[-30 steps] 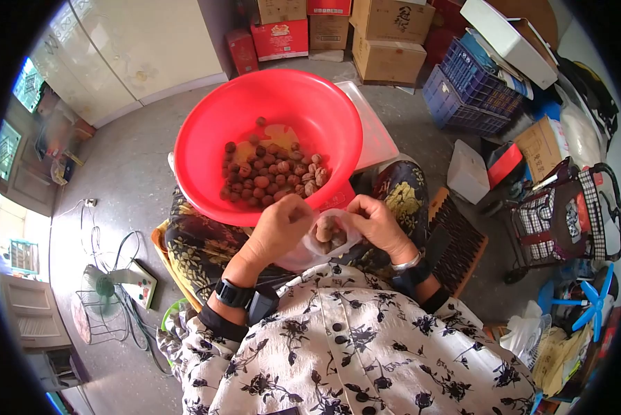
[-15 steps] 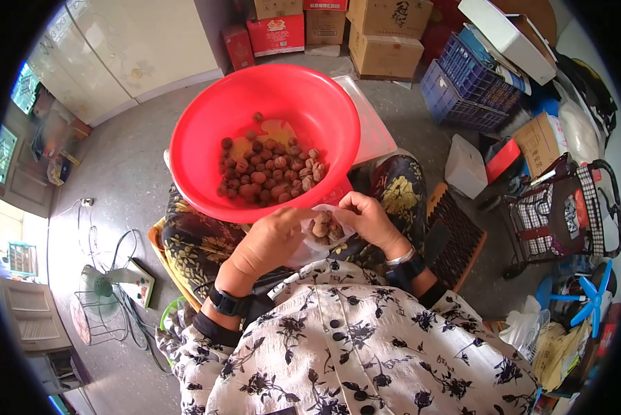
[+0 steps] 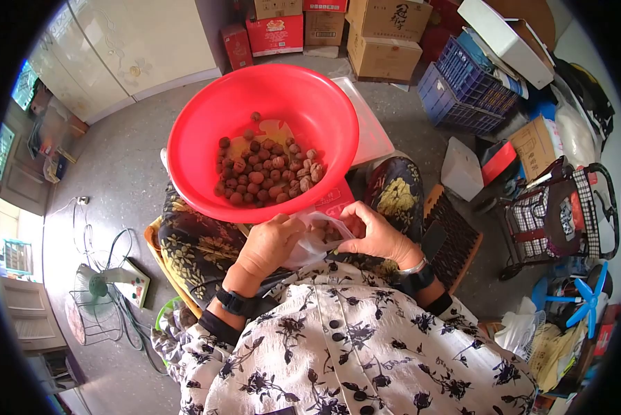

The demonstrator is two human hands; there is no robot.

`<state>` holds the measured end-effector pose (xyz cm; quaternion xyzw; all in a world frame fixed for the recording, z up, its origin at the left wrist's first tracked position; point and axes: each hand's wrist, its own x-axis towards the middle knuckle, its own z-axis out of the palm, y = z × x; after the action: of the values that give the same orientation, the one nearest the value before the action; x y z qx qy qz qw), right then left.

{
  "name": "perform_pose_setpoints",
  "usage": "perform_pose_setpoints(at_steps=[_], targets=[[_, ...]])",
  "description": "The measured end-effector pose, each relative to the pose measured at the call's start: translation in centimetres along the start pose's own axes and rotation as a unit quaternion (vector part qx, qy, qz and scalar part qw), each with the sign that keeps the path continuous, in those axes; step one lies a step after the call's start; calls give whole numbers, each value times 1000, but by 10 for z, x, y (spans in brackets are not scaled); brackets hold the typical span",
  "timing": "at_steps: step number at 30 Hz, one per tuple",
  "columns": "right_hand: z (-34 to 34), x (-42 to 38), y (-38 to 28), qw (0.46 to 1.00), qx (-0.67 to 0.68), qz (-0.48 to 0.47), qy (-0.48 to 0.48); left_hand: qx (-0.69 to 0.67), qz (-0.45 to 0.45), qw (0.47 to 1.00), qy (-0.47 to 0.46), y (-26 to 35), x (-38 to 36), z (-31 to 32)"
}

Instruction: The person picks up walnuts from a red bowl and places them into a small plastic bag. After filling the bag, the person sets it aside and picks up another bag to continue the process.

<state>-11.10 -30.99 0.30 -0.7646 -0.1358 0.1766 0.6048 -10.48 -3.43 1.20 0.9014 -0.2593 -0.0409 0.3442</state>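
A thin white plastic bag [image 3: 312,250] with several walnuts inside lies over the lap, just below the basin's near rim. My left hand [image 3: 270,243] is closed on the bag's left edge. On the right side, my right hand [image 3: 374,234] has thumb and fingers pinched on the bag's edge. The walnuts in the bag show only partly through the plastic. In front of both hands stands a big red basin [image 3: 203,131], with many brown walnuts [image 3: 263,169] gathered on its bottom.
Behind the basin is a white tray [image 3: 369,121]. Cardboard boxes [image 3: 386,55] stand at the back, blue crates [image 3: 455,104] at the back right. A checked trolley [image 3: 545,214] is at the right, a fan [image 3: 96,287] with cables at the left.
My right hand has moved slightly down and right. The bag's mouth is drawn across the walnuts, which show less than before.
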Motion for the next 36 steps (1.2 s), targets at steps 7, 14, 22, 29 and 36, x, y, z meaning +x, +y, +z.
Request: perform_pose_setpoints(at_steps=[7,14,22,29,36], targets=[[5,-2,18,993,-81,-43,67,-3,56,997,61,9,-2,-5],[5,2,19,996,53,2,68,-193,-39,978,65,8,-8,4],[12,11,32,977,207,15,50,-267,-102,953,98,-12,-9,29],[20,13,28,995,45,-10,83,-181,-92,977,60,5,-13,13],[17,12,35,989,-49,-109,90,-202,-62,971,110,-12,-13,37]])
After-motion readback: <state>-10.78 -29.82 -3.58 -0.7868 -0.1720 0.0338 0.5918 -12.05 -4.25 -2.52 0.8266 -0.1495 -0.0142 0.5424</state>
